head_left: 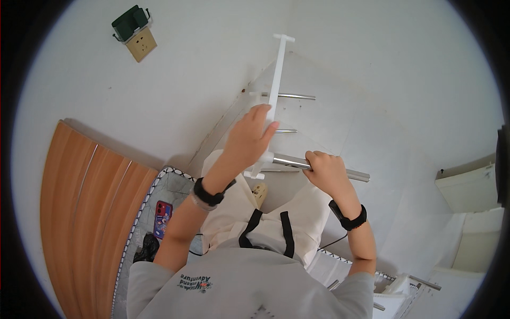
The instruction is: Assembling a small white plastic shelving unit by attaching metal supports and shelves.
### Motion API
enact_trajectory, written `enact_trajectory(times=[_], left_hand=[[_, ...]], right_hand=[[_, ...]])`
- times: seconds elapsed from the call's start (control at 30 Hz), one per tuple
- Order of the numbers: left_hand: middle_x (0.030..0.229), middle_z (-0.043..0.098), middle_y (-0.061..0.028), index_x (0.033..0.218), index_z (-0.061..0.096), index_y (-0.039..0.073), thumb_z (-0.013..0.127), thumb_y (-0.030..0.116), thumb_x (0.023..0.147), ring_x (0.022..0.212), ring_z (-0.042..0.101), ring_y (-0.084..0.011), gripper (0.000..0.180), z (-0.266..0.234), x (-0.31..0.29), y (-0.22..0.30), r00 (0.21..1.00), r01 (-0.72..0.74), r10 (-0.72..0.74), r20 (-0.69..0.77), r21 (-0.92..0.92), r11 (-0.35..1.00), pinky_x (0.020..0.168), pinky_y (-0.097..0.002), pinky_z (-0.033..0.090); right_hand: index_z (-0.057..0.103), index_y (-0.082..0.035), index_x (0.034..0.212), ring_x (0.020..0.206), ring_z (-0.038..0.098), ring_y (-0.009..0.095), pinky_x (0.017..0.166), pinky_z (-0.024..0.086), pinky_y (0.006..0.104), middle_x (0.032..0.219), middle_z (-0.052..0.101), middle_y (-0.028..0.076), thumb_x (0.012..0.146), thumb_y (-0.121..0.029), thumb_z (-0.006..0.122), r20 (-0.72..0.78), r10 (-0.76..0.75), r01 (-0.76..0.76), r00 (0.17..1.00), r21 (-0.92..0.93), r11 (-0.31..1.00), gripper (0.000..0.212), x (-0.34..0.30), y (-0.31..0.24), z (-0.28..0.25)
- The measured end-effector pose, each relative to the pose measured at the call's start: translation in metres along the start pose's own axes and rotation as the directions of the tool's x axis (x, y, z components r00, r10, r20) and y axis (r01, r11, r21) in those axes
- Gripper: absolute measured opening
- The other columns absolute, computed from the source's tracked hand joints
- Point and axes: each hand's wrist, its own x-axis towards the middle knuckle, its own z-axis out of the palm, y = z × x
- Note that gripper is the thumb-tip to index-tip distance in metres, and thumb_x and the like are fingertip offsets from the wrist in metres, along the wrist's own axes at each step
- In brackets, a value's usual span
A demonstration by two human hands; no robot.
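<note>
My left hand point(248, 137) is wrapped round a long white plastic bar point(277, 74) with a short crosspiece at its far end. A shiny metal tube point(289, 161) meets a white fitting point(266, 157) at the bar's near end; how deep it sits there I cannot tell. My right hand point(326, 173) grips this tube along its middle, and its free end points right. Beyond my left hand, two thinner metal tubes point(297, 97) extend rightward beside the bar. Another white end piece point(254, 175) shows below the fitting, above my lap.
Leaning at the left is a brown wood-grain panel point(79, 212). A phone point(162, 217) and a black plastic bag point(147, 248) lie on grey quilted fabric point(139, 223). White boxes point(467, 189) stand at the right. More tubes and white parts point(390, 300) are at the lower right.
</note>
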Motion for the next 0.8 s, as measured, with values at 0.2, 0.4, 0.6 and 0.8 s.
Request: enact_trajectory(times=[0.2,0.4,0.6,0.8], left_hand=[[0.12,0.04,-0.0248,0.116,0.044,0.007,0.05,0.019,0.083,0.098,0.049,-0.0383,0.035,0.032,0.001,-0.02,0.995,-0.077,0.088,-0.047,0.2,0.977,0.079,-0.0402,0.043],[0.11,0.046,-0.0224,0.112,0.046,0.011,0.047,0.018,0.083,0.078,0.056,-0.0376,0.03,0.031,0.005,-0.029,0.997,0.057,-0.059,0.056,0.044,0.997,0.067,-0.041,0.048],[0.101,0.052,-0.0155,0.108,0.049,0.011,0.044,0.016,0.084,0.072,0.058,-0.0332,0.026,0.027,0.001,-0.027,0.998,0.056,-0.057,0.03,0.051,0.997,0.063,-0.0404,0.047],[0.1,0.052,-0.0162,0.107,0.05,0.009,0.043,0.015,0.084,0.071,0.058,-0.0337,0.025,0.028,0.001,-0.023,0.996,0.084,-0.087,0.027,0.108,0.991,0.062,-0.0408,0.048]], right_hand=[[0.051,-0.005,0.07,0.055,0.056,0.027,0.046,0.041,0.0369,0.06,0.055,0.008,0.068,-0.014,0.061,0.108,0.018,-0.022,0.994,0.043,0.999,0.013,0.015,-0.019,-0.004],[0.053,-0.004,0.076,0.055,0.057,0.027,0.046,0.042,0.0363,0.06,0.056,0.008,0.073,-0.018,0.061,-0.016,-0.138,0.139,0.99,0.104,0.985,0.016,0.033,-0.038,0.001],[0.054,-0.003,0.078,0.056,0.057,0.029,0.047,0.044,0.0367,0.06,0.058,0.01,0.075,-0.02,0.06,0.083,-0.194,0.178,0.978,0.164,0.97,0.018,0.048,-0.051,0.006],[0.057,-0.001,0.071,0.058,0.058,0.03,0.05,0.045,0.037,0.062,0.06,0.012,0.074,-0.021,0.06,0.224,-0.112,0.07,0.968,0.187,0.98,0.02,0.054,-0.053,0.001]])
